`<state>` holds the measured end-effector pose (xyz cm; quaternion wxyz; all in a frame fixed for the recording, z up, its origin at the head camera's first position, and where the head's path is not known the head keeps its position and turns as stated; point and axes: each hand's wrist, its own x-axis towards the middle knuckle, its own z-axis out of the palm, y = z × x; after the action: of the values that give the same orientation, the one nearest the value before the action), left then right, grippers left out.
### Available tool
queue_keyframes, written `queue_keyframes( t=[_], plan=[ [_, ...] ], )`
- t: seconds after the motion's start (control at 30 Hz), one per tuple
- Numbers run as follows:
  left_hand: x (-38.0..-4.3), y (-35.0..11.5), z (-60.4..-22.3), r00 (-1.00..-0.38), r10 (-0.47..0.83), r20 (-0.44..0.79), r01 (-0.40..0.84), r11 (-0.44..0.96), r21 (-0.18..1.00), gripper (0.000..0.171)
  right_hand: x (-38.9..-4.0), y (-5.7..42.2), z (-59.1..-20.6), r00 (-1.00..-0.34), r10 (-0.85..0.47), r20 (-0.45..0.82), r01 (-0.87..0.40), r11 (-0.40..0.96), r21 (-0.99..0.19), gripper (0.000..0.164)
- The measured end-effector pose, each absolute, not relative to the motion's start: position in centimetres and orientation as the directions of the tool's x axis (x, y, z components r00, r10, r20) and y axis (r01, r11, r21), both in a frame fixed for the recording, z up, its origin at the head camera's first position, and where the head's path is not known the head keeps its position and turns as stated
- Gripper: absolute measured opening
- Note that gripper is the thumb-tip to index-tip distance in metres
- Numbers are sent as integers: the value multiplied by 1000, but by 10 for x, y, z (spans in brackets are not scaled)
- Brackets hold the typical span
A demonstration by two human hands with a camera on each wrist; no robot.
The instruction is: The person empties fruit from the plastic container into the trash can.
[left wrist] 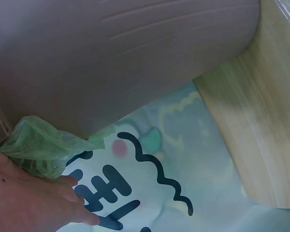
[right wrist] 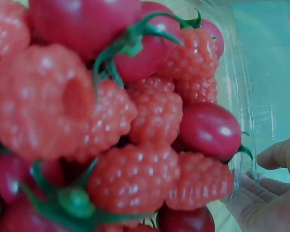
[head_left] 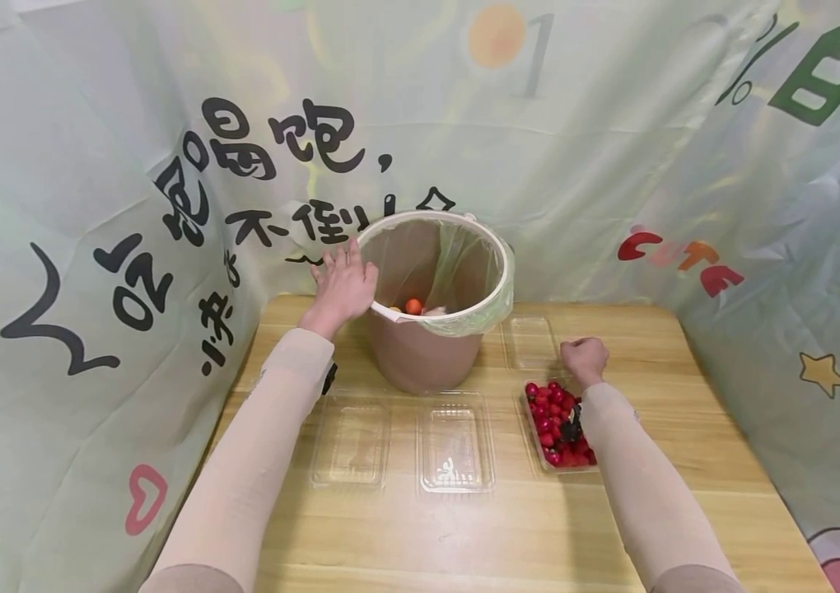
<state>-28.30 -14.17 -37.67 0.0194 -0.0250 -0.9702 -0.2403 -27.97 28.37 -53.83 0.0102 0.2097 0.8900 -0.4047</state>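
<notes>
My left hand (head_left: 344, 288) is at the left rim of a pinkish-brown bin (head_left: 423, 354), fingers extended. In the left wrist view its fingers (left wrist: 70, 203) lie just outside the pale green liner bag (left wrist: 43, 145) folded over the rim. My right hand (head_left: 585, 361) rests low just beyond the far end of a clear box of red cherry tomatoes and raspberries (head_left: 548, 420). The right wrist view shows its thumb and loosely bent fingers (right wrist: 261, 186) beside the box's clear wall (right wrist: 244, 87), with nothing between them. Raspberries (right wrist: 135, 179) and cherry tomatoes (right wrist: 210, 129) fill that box.
Inside the bin lie an orange-red round item (head_left: 413, 306) and a pale one (head_left: 435, 311). Clear plastic containers stand on the wooden table (head_left: 539, 543): one at left (head_left: 351, 445), one in the middle (head_left: 454, 449), another (head_left: 531, 342) behind the fruit box. A printed curtain (head_left: 576, 165) surrounds the table.
</notes>
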Motion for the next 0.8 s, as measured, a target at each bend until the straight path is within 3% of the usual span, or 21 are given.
queue_keyframes(
  t=[0.17, 0.5, 0.8],
  plan=[
    [-283, -142, -377, -998, 37, 53, 57, 882, 468, 74, -275, 288, -536, -924, 336, -185, 361, 599, -715, 45],
    [-284, -142, -377, -998, 38, 58, 61, 878, 475, 74, -263, 311, -534, -969, 242, 42, 158, 746, -647, 39],
    [-283, -142, -377, -998, 37, 55, 59, 882, 467, 74, -232, 330, -537, -987, 154, 52, 88, 778, -622, 42]
  ],
)
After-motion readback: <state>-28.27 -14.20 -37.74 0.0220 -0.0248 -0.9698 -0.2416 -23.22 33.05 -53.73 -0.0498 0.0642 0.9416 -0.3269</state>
